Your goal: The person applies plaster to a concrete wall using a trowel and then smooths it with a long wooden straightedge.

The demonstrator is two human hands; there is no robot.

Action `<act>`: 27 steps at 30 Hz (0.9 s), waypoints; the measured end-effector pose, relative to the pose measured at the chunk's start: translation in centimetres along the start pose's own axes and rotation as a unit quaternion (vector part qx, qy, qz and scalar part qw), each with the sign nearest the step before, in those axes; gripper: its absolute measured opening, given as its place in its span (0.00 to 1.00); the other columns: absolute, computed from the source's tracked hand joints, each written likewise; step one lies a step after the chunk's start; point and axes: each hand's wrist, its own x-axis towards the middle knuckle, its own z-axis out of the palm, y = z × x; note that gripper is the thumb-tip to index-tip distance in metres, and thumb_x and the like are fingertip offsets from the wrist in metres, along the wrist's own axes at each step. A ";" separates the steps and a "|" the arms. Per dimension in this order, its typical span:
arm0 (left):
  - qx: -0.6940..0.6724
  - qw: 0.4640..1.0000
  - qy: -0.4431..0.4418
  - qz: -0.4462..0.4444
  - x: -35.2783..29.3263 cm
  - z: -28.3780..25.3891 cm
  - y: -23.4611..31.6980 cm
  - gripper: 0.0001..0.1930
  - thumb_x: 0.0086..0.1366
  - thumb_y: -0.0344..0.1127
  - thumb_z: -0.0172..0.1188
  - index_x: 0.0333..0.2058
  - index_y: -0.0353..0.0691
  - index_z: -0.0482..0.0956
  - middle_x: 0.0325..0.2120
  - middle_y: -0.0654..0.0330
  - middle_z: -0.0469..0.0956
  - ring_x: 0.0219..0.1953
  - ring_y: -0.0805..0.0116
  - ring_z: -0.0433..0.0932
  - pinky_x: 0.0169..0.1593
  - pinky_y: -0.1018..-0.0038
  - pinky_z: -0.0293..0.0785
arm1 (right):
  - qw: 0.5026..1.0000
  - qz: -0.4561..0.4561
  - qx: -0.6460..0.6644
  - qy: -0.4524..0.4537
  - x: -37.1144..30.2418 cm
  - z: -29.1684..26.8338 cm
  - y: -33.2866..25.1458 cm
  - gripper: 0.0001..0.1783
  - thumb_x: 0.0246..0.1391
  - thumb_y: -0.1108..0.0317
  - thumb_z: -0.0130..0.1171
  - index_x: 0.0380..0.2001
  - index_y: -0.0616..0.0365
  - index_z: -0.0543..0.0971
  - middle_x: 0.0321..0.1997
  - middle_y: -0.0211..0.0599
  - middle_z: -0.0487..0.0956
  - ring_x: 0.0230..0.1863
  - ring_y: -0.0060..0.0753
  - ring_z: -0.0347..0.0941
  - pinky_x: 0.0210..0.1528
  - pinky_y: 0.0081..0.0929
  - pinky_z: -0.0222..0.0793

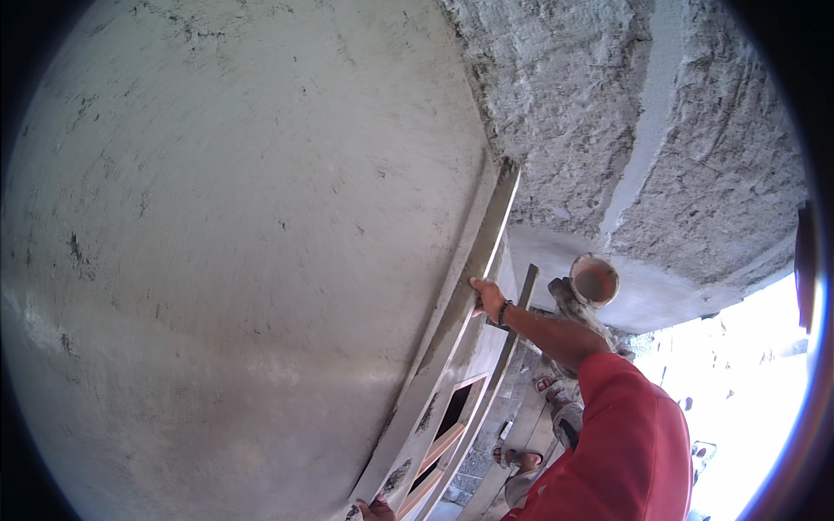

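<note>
1. One broad wall of smooth grey plaster, streaked and dark-flecked, fills the view from 7 to 12 o'clock.
2. One rough, pitted grey surface spans 12 to 3 o'clock, crossed by one smoother pale band.
3. One red sleeve enters between 4 and 5 o'clock, with bright daylight beyond it.
4. One long straight board, smeared with plaster, slants along the smooth wall's edge from 1 o'clock to just past 6.
5. Two dark openings, wood-framed, sit between 5 and 6 o'clock.
6. One round container with an orange-brown inside stands at 3 o'clock.
7. Two hands, both at the board. The right hand, near centre toward 4 o'clock, is closed over its edge. The left hand, at 6 o'clock, touches its lower end; cut off by the view, so I cannot tell how tightly it closes.
8. Two sandalled feet, around 5 o'clock.
9. One dark bracelet circles the right wrist.
</note>
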 end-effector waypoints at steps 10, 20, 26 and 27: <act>0.470 0.796 0.104 0.366 3.4 -0.9 -3.7 0.22 0.59 0.60 0.58 0.17 0.54 0.66 0.12 0.76 0.58 0.13 0.82 0.56 0.12 0.84 0.49 | 0.998 0.028 -0.039 0.040 7.5 1.8 2.1 0.27 0.56 0.47 0.47 0.39 0.64 0.75 0.29 0.46 0.79 0.22 0.38 0.77 0.16 0.33 0.72; 0.258 0.938 0.078 0.219 0.0 0.5 -11.7 0.22 0.59 0.54 0.62 0.15 0.55 0.61 0.08 0.78 0.49 0.09 0.82 0.44 0.10 0.83 0.43 | 0.996 -0.055 -0.060 0.021 2.1 6.2 -6.9 0.28 0.54 0.50 0.51 0.42 0.69 0.72 0.34 0.47 0.79 0.27 0.40 0.78 0.17 0.35 0.74; 0.427 0.813 0.042 0.394 -2.5 0.9 -11.9 0.25 0.58 0.55 0.62 0.13 0.58 0.57 0.07 0.80 0.50 0.08 0.83 0.44 0.09 0.82 0.42 | 0.994 -0.073 -0.079 0.007 -0.3 9.2 -9.9 0.26 0.55 0.51 0.50 0.41 0.69 0.73 0.31 0.48 0.79 0.26 0.40 0.78 0.18 0.36 0.74; 0.422 0.865 0.011 0.273 -3.2 1.2 -10.9 0.25 0.57 0.56 0.62 0.12 0.59 0.57 0.07 0.80 0.50 0.08 0.83 0.44 0.09 0.82 0.42 | 0.994 -0.070 -0.081 0.003 -0.3 9.6 -10.4 0.27 0.54 0.52 0.51 0.42 0.70 0.72 0.31 0.48 0.79 0.25 0.40 0.78 0.17 0.35 0.75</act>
